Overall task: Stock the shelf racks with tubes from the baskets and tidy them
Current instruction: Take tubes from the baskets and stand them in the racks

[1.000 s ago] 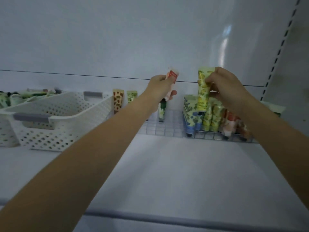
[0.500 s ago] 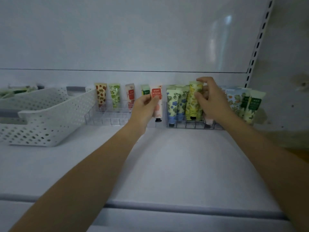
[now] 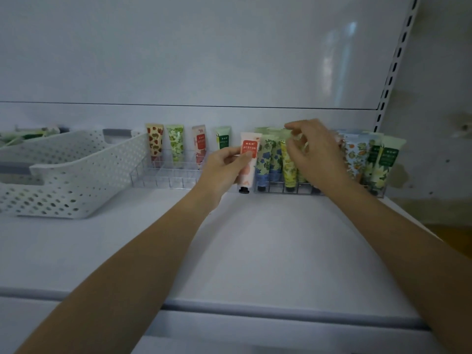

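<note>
My left hand (image 3: 224, 167) grips a white tube with a red label (image 3: 249, 159), cap down, in the gap between the two racks. A clear plastic rack (image 3: 163, 176) on the left has several tubes standing along its back row. The wire rack (image 3: 301, 188) on the right is packed with several floral tubes, among them a yellow tube (image 3: 286, 166). My right hand (image 3: 316, 154) hovers over the tops of those tubes with loosely bent, blurred fingers. I see no tube between them.
A white perforated basket (image 3: 76, 175) stands on the shelf left of the clear rack. Behind it, at the far left, a second basket (image 3: 25, 135) contains green tubes. The shelf's front lip (image 3: 229, 309) runs across below my arms. A slotted upright (image 3: 390, 72) rises at right.
My right hand lowered the yellow tube into the wire rack and let go of it. My left hand brought the red-label tube down between the racks. My view tilted downward.
</note>
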